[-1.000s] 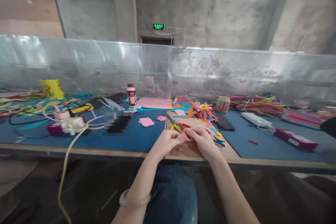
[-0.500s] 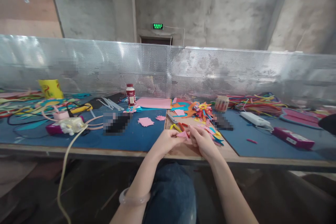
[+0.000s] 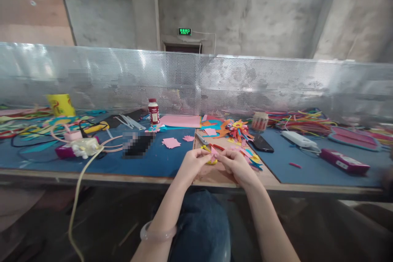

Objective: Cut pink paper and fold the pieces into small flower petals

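Between my two hands is a small pink piece of paper or foam sheet (image 3: 214, 153), its top drawn to a point. My left hand (image 3: 196, 163) pinches it from the left, and my right hand (image 3: 235, 163) grips its right side with thumb and finger. Just behind them lie scissors (image 3: 202, 139) and a tool with red handles (image 3: 216, 146), partly hidden by my hands. To the left sit a pile of pink squares (image 3: 171, 143) and a smaller pink pile (image 3: 188, 138). A many-coloured paper flower (image 3: 238, 130) lies behind my right hand.
A dark phone (image 3: 262, 143), a white power strip (image 3: 299, 139) and a purple box (image 3: 344, 161) lie to the right. A red-capped bottle (image 3: 154, 111) stands at the back, before a perforated metal screen (image 3: 123, 77). A pale cord (image 3: 76, 196) hangs over the table's front edge at left.
The pink piece has turned from lying flat to standing with its tip up. My right hand's fingers have moved to pinch its edge, and more of the yellow handle shows behind.
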A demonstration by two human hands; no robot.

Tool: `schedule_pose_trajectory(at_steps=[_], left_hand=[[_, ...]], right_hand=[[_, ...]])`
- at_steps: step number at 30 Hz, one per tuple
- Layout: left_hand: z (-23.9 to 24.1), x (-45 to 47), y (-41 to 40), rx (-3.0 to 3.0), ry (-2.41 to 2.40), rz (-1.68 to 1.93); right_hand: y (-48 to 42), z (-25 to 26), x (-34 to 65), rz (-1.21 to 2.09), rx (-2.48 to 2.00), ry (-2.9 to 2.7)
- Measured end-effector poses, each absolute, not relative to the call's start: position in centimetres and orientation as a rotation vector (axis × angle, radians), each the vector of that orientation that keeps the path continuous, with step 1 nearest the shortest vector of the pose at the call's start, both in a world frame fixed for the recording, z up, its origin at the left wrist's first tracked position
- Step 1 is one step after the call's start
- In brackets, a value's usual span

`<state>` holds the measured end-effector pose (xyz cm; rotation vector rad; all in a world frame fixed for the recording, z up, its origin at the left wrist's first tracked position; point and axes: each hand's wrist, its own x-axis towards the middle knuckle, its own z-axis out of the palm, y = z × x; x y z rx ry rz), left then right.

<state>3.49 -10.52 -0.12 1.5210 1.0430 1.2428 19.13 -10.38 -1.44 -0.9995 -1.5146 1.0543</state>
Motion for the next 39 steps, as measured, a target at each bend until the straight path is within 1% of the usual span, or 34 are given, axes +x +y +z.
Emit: schedule_pose_trajectory(at_steps=[6,11,15,17,20,23,26,30,36,39], left_hand=[[-0.1,3.3,-10.7,1.550,1.028,1.226],[-0.1,3.6,-10.7,1.611,0.966,1.227],[-0.3,3.5,-10.4,1.621,0.966,1.313],[-0.5,3.4,-10.1,1.573,0.994,1.348],[-0.6,3.4,-9.8,1.474,0.979,1.316],[-0.6,3.6,-9.8,1.378,0.933,1.191],[-0.6,3.6,-10.0,1.390,0.893,1.121],[-0.5,3.3,-10.2,1.516,0.867,1.055],[-0.2,3.2,-10.7,1.544,0.889,0.956],[0.0,3.3,-10.8,1.522,0.889,0.953]], right_hand=[[-11.1,-1.0,19.1,0.986,-0.987,-1.665],[-10.7,-1.3,19.3,0.962,-0.950,-1.597],[-10.4,-1.5,19.1,0.942,-1.005,-1.617],[-10.3,-1.5,18.9,0.852,-1.047,-1.605],[-10.1,-1.1,19.0,0.516,-1.063,-1.572],[-10.0,-0.1,19.6,0.254,-0.979,-1.784],[-10.0,0.9,20.4,0.155,-0.878,-2.037],[-10.0,1.9,21.3,0.093,-0.831,-2.212],[-10.9,2.9,21.4,-0.081,-0.940,-2.379],[-11.1,3.1,21.3,-0.096,-0.964,-2.398]])
